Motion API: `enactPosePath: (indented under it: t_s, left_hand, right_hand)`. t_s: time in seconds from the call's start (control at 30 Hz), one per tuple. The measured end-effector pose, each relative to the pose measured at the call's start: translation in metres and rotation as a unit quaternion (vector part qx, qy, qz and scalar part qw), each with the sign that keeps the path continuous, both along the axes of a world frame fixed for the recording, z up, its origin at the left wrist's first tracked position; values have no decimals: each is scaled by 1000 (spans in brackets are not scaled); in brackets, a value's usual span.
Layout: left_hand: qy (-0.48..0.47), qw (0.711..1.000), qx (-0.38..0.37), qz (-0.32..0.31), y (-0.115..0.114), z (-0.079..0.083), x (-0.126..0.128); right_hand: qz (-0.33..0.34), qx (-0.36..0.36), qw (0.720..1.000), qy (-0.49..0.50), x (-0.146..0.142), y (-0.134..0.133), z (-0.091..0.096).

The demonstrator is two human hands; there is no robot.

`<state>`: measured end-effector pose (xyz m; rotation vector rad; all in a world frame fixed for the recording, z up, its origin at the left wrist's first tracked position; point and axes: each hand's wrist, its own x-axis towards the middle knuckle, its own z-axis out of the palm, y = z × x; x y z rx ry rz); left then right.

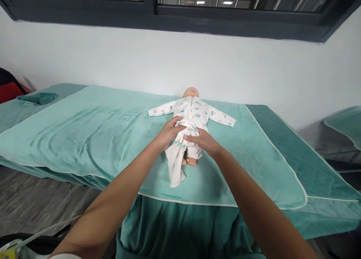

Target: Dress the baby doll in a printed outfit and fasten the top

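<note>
A baby doll lies on its back, head toward the wall, dressed in a white patterned top with both sleeves spread wide. Over its lower body, a pair of white patterned baby pants is bunched up, one leg hanging down toward me. My left hand pinches the bunched cloth from the left. From the right, my right hand grips the same cloth, thumb on top. Bare doll feet show below the fabric. Part of the doll's legs is hidden behind the cloth and my hands.
A light green blanket with a pale edge covers the darker green bed. The white wall and a dark window frame stand behind. A folded dark green cloth lies at the far left, near a red and black object.
</note>
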<state>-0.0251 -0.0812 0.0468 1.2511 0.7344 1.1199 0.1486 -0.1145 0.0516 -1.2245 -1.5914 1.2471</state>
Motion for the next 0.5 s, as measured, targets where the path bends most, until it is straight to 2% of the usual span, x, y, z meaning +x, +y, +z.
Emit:
enactPosePath:
  t_s: [0.17, 0.33, 0.4, 0.5]
  left_hand:
    - [64, 998, -16, -7, -4, 5, 4]
    - [193, 973, 4, -124, -8, 15, -5]
    - [168, 974, -27, -149, -9, 16, -6]
    - [51, 990, -80, -105, -9, 11, -4]
  right_hand:
    - [-17, -18, 992, 120, 5, 4, -8]
    - [-72, -27, 986, 147, 5, 5, -14]
    - [-82, -24, 985, 149, 4, 4, -14]
    - [-75, -10, 990, 118, 2, 2, -11]
